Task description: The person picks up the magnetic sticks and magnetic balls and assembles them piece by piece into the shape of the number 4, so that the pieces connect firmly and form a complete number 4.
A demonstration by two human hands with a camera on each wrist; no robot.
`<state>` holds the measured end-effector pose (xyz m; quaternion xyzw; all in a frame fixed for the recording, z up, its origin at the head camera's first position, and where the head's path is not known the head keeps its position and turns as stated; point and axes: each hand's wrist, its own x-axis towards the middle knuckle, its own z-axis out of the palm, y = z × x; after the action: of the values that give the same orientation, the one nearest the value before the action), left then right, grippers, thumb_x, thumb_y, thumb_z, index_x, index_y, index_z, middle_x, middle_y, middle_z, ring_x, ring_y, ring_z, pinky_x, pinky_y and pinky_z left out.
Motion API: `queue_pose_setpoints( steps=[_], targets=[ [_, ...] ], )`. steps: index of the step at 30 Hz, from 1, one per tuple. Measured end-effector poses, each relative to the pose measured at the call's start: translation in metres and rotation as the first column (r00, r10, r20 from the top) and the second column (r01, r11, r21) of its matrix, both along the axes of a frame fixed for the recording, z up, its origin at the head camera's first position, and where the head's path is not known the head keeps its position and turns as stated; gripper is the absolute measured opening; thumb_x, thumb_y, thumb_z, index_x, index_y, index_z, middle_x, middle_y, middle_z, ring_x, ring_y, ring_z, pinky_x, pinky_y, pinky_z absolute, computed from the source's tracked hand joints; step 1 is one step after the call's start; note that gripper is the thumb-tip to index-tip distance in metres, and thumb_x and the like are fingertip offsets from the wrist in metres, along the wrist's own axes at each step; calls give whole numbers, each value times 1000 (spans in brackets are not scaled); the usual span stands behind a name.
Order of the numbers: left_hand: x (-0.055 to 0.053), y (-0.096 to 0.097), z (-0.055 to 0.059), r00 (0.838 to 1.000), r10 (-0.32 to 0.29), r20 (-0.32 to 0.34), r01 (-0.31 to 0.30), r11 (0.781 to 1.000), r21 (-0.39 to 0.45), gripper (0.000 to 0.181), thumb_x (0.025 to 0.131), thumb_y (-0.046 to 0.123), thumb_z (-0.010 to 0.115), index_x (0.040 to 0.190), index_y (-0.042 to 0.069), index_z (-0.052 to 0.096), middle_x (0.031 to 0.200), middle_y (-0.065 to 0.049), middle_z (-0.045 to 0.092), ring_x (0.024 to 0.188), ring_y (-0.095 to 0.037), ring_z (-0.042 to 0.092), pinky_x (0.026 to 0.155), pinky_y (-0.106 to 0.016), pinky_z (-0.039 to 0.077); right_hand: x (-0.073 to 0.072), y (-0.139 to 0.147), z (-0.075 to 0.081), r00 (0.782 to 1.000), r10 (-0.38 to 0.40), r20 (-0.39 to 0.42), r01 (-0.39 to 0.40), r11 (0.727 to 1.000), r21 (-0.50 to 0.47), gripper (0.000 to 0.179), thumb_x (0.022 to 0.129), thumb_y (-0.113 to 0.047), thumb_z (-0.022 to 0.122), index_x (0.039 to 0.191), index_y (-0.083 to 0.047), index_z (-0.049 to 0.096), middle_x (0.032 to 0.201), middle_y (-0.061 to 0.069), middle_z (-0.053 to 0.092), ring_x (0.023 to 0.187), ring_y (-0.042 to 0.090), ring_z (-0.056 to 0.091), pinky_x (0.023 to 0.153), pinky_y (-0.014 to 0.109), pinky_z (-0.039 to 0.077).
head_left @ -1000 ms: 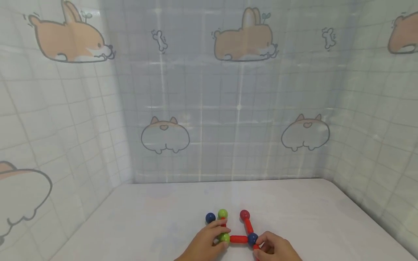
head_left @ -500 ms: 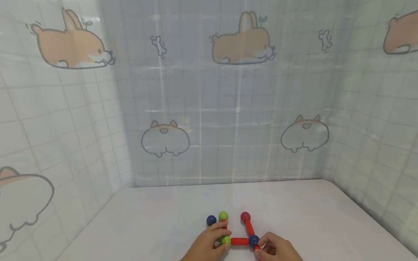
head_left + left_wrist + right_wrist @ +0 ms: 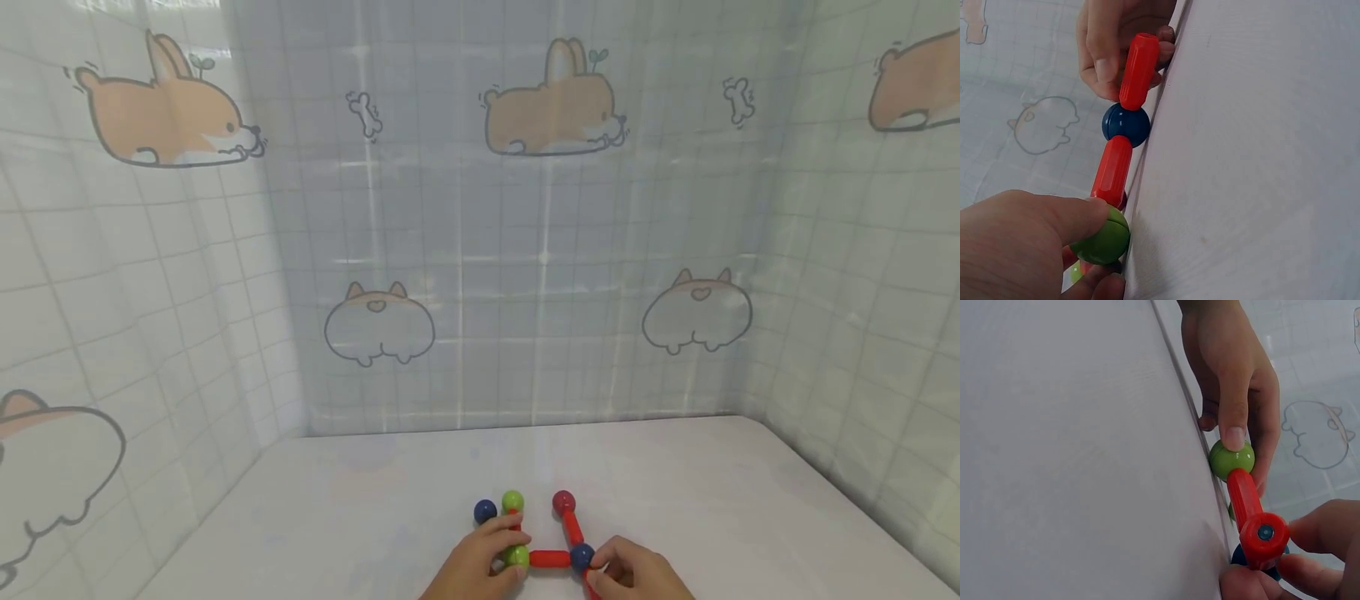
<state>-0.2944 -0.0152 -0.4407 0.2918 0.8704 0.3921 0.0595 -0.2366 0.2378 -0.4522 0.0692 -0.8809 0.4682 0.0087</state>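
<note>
A small frame of red magnetic rods and balls lies on the white table. My left hand holds the near green ball, its thumb pressed on top. From that ball a red rod runs right to a blue ball. My right hand pinches the near red rod where it meets this blue ball, with fingertips close against both. Another red rod leads from the blue ball to a dark red ball. A far green ball tops a rod partly hidden by my left fingers.
Beside the far green ball sits a second blue ball; my left hand hides what lies below it. White table surface surrounds the frame. A grid-patterned curtain with cartoon dogs encloses the back and sides.
The whole head view has shifted slightly downward with a small camera tilt. Both hands keep the same grips, and the frame of rods and balls keeps its shape.
</note>
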Motion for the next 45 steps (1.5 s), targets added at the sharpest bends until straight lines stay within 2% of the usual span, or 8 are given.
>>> queue_pose_setpoints(
  steps=[6, 13, 18, 25, 29, 35, 42, 45],
  targets=[
    [2, -3, -6, 1000, -16, -12, 16, 1000, -6, 30, 86, 26, 71, 115, 17, 70, 137, -4, 53, 122, -26, 52, 90, -39, 51, -3, -4, -1, 994, -108, 18, 107, 994, 22, 25, 85, -23, 73, 98, -5, 62, 77, 1, 58, 67, 18, 52, 64, 34, 51],
    [5, -6, -9, 1000, -6, -17, 6, 1000, -11, 31, 86, 26, 71, 116, 17, 70, 137, -2, 54, 123, -25, 51, 94, -43, 48, -6, -1, 4, 996, 10, 88, -7, 999, -33, 43, 86, -29, 74, 120, -7, 62, 87, 3, 59, 69, 19, 55, 66, 35, 54],
    [5, -1, -8, 999, 4, -35, -5, 1000, -20, 31, 87, 28, 72, 116, 19, 70, 136, 0, 55, 122, -23, 51, 93, -43, 48, -7, 5, 10, 991, 81, 104, -79, 997, -24, 40, 86, -33, 72, 120, -12, 66, 88, 3, 58, 71, 20, 55, 63, 32, 52],
    [7, 7, 0, 997, 72, -1, -72, 997, -19, 31, 85, 29, 75, 115, 22, 71, 130, 6, 57, 117, -22, 52, 88, -46, 51, -10, 11, 20, 988, 89, 126, -86, 996, -31, 37, 88, -35, 70, 119, -14, 68, 91, 3, 59, 73, 21, 54, 61, 34, 51],
    [6, 7, 8, 997, 77, -32, -77, 997, -7, 32, 85, 29, 75, 116, 23, 70, 130, 8, 57, 115, -18, 53, 86, -39, 53, -10, 13, 20, 996, 51, 78, -50, 999, -21, 39, 88, -37, 70, 119, -15, 68, 94, 2, 61, 76, 21, 54, 62, 31, 51],
    [3, -1, 16, 995, 63, -81, -59, 997, 55, 22, 88, 23, 72, 110, 21, 71, 111, 13, 61, 87, -3, 56, 72, -21, 52, -5, 9, 19, 996, -18, 87, 20, 1000, -11, 42, 87, -39, 71, 120, -14, 68, 93, 2, 60, 75, 19, 52, 60, 29, 49],
    [-9, -21, 22, 960, 156, -233, -130, 984, 126, 17, 91, 18, 68, 107, 12, 71, 97, 10, 66, 83, -3, 58, 70, -22, 52, -10, 3, 26, 998, 38, 57, -36, 999, -38, 40, 89, -37, 69, 122, -12, 67, 89, 2, 60, 75, 20, 54, 57, 27, 47],
    [-15, -28, 22, 943, 220, -248, -191, 972, 137, 16, 91, 17, 68, 106, 12, 72, 97, 11, 66, 85, -4, 59, 73, -26, 53, -16, 0, 27, 998, 61, 36, -60, 998, -34, 38, 90, -33, 68, 121, -12, 67, 88, 2, 60, 75, 20, 55, 59, 26, 48]
  ],
)
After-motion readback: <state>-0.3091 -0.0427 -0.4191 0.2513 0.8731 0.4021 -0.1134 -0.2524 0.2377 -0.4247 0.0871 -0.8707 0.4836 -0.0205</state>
